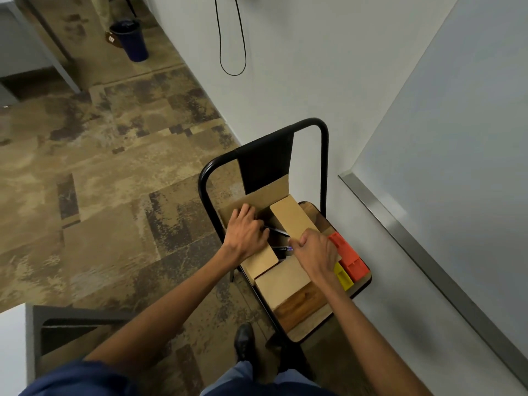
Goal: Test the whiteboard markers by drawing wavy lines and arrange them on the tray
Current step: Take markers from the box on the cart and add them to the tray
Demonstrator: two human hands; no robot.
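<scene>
An open cardboard box (281, 277) sits on the wooden seat of a black metal chair (303, 307). My left hand (245, 232) reaches into the box from the left, fingers curled round a dark marker (276, 230) that sticks out to the right. My right hand (315, 254) grips the lower edge of the raised right flap (290, 217). Another dark marker with a purple label (283, 249) lies inside the box between my hands. An orange tray (350, 260) and a yellow one (343, 277) lie on the seat right of the box. The whiteboard (457, 132) hangs on the wall at right.
The chair stands against the white wall, below the whiteboard's metal frame (405, 238). A black cable (233, 52) hangs down the wall. A dark blue bin (133, 41) stands far back on the patterned carpet. My shoe (244, 340) is by the chair leg.
</scene>
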